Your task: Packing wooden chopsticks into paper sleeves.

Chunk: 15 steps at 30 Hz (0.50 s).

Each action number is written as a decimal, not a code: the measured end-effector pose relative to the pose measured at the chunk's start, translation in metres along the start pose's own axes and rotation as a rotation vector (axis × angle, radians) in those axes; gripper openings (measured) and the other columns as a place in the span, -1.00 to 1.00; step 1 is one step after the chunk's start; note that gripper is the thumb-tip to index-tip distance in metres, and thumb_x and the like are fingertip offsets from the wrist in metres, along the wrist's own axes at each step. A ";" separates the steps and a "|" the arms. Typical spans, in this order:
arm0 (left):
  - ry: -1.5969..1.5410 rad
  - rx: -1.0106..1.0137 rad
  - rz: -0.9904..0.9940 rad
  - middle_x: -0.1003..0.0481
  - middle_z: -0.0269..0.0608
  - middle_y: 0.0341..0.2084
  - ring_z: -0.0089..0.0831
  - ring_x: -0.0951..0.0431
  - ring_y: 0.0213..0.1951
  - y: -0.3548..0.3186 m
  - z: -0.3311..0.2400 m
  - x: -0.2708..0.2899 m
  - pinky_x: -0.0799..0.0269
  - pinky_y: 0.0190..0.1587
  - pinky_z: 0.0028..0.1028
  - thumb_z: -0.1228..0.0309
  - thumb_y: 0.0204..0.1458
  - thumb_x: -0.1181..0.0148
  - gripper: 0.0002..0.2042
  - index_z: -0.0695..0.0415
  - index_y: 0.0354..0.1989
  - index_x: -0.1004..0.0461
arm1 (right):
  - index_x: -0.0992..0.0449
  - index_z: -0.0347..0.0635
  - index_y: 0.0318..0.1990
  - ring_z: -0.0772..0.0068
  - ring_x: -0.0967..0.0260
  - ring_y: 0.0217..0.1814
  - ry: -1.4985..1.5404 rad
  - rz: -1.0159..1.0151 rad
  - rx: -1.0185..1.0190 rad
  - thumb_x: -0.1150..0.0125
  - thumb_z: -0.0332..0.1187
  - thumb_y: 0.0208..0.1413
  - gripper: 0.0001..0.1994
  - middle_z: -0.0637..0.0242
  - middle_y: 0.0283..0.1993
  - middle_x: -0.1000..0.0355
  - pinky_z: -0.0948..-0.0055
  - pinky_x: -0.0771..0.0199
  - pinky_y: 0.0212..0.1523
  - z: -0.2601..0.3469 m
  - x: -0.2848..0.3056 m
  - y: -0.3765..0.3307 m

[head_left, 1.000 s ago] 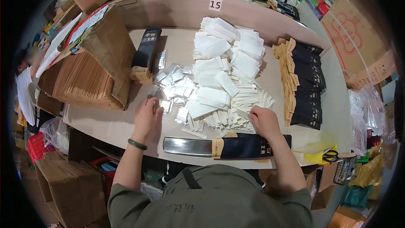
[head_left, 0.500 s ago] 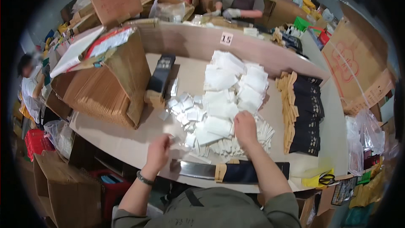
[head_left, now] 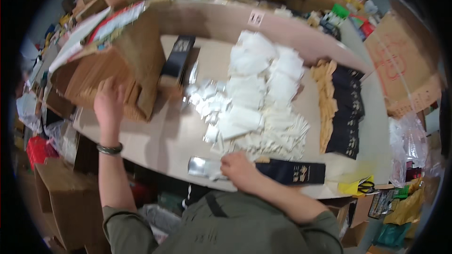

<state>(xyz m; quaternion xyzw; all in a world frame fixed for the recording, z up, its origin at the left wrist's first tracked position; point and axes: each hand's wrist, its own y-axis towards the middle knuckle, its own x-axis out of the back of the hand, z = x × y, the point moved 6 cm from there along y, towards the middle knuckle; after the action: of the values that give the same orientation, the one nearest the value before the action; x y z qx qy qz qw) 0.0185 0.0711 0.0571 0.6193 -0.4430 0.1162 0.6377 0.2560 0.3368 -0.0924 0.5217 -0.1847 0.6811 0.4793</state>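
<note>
My left grip (head_left: 108,104), 9 o'clock: bent fingers over ribbed brown stack (head_left: 87,77); blur, I can't tell if pinching | my right grip (head_left: 239,169), 6 o'clock: curled at glossy silvery strip (head_left: 198,166), closure hidden | flat dark sleeve (head_left: 291,172), 5 o'clock | matte white packets (head_left: 247,91) heaped mid-tabletop (head_left: 160,146)

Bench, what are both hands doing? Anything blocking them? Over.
Left hand at brown stack in carton, contact unclear. Right hand over metal strip, grip unclear. Nothing visibly blocking either.
</note>
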 end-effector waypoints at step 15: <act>-0.326 0.374 0.002 -0.51 -0.23 -0.37 -0.40 -0.52 -0.33 -0.024 0.076 0.011 -0.45 -0.22 -0.39 0.40 0.28 -0.04 -0.78 0.27 -0.03 -0.46 | -0.52 -0.16 -0.38 0.05 -0.43 -0.15 0.052 -0.293 -0.241 -0.37 -0.41 -0.11 -0.86 0.20 -0.22 -0.49 0.16 -0.42 -0.11 -0.005 0.050 -0.035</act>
<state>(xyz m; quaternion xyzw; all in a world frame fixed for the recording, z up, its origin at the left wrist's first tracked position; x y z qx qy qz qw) 0.0094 -0.0063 0.0361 0.7368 -0.5114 0.0955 0.4319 0.2832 0.3800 -0.0589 0.4642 -0.1746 0.5904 0.6368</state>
